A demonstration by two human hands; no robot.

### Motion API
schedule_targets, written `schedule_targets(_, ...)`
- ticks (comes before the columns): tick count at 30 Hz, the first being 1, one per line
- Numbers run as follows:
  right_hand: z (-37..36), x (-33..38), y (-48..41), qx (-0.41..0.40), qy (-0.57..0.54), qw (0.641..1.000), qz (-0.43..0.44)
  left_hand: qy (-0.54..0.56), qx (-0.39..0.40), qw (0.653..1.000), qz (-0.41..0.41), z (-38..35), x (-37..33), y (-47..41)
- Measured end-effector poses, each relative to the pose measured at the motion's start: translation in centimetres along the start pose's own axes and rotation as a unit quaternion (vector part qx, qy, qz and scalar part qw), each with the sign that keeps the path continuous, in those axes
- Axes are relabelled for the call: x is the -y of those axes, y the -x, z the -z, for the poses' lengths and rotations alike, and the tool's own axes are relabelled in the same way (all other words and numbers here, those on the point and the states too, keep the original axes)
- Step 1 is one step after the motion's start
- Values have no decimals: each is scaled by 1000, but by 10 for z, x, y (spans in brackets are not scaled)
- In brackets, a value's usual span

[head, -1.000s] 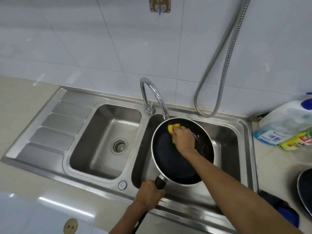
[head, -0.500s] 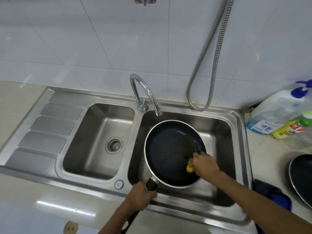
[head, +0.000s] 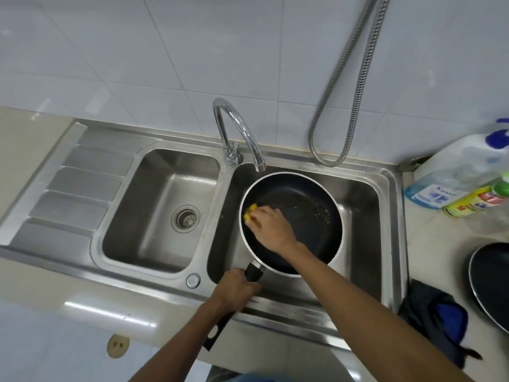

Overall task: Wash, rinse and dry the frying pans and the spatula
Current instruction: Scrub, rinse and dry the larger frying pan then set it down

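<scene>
Now the right hand (head: 271,224) lies inside the black frying pan (head: 308,216), its fingers (head: 260,213) curled over a yellow sponge (head: 251,211) and pressing it to the pan's left wall. Below those fingers, the left hand (head: 234,290) grips the pan's black handle (head: 254,271), fingers wrapped fully round it. The pan is held over the right basin (head: 363,194) of the steel sink, with the faucet (head: 242,130) spout just beyond the sponge-holding fingers. Well right of both hands, a second frying pan (head: 493,282) rests on the worktop (head: 429,238), near a dark cloth (head: 432,318) and two bottles (head: 451,188).
</scene>
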State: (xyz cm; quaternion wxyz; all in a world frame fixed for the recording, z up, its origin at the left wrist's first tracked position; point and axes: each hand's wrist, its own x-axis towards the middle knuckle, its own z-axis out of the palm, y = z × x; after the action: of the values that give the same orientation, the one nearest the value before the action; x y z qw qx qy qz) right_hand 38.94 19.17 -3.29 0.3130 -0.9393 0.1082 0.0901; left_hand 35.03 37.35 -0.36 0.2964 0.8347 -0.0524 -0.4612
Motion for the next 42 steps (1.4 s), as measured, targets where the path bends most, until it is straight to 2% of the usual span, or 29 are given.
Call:
schedule_targets(4,-6,-36,52,138,-14,990,16,34,-9,999,25,3,4,-2)
schedule_targets(6,3,-68,65,163,59,985,-8,57,-22,997,41,-1,10,1)
schedule_targets(10,22,-113,42,91,297,948,-66,60,-15,997,48,-7,14,8)
schedule_targets(12,26,-121,17,40,321,942,-89,62,-8,997,45,-10,11,10)
schedule_targets(16,26,-97,-29,-54,201,971,-115,69,0,997,35,-13,2,15)
schedule_targets(19,12,-53,-42,-62,106,989,-83,55,4,998,27,-10,0,14)
schedule_targets(23,-12,-5,-21,9,26,999,35,28,-8,999,26,-4,0,11)
schedule_targets(25,-17,2,7,60,0,996,67,35,-9,999,27,-3,1,12)
schedule_targets(29,1,-36,60,173,0,985,24,45,-19,998,38,-1,7,12)
schedule_targets(31,17,-65,71,205,87,975,-20,38,-21,998,43,1,10,11)
schedule_targets(34,31,-101,59,162,307,935,-70,33,2,999,41,2,8,12)
schedule_targets(37,37,-120,25,99,397,907,-101,11,17,999,32,-3,1,13)
schedule_targets(39,39,-114,-2,41,367,922,-116,-6,18,999,25,-3,-4,13)
schedule_targets(42,34,-87,-32,-34,202,966,-158,-10,16,1000,14,-3,-9,12)
